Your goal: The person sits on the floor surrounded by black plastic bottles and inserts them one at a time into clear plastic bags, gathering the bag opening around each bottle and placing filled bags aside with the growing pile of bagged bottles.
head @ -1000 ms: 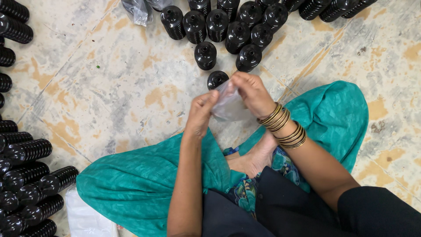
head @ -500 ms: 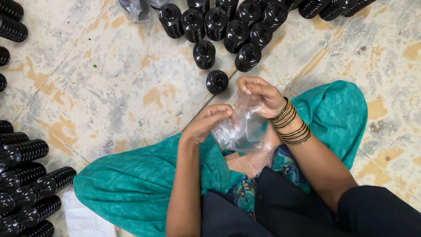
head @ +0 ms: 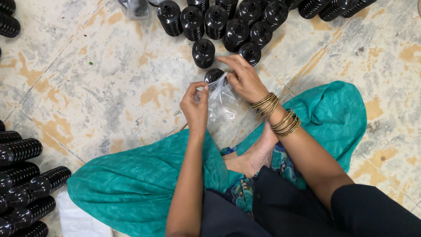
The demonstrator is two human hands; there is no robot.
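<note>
A thin, clear plastic bag (head: 220,103) hangs stretched between two bare hands above a mottled beige and grey stone floor (head: 96,83), seen from the head camera. The left hand (head: 195,107) pinches one upper edge of the bag between thumb and fingertips; the right hand (head: 244,79), gold bangles (head: 276,115) stacked on its wrist, pinches the opposite edge, fingers pressed together on the film. Just behind the bag's mouth, partly hidden by it, sits a single glossy black ribbed plastic bottle (head: 213,75), upright on the floor. Another black bottle (head: 203,52) stands just beyond it, and a crowd of like bottles (head: 232,22) fills the top of the frame. At the left edge, more black ribbed bottles (head: 24,184) lie on their sides in a stack. The person sits cross-legged on the floor, teal cloth (head: 131,184) spread over the knees and a bare foot (head: 252,156) showing below the bag.
</note>
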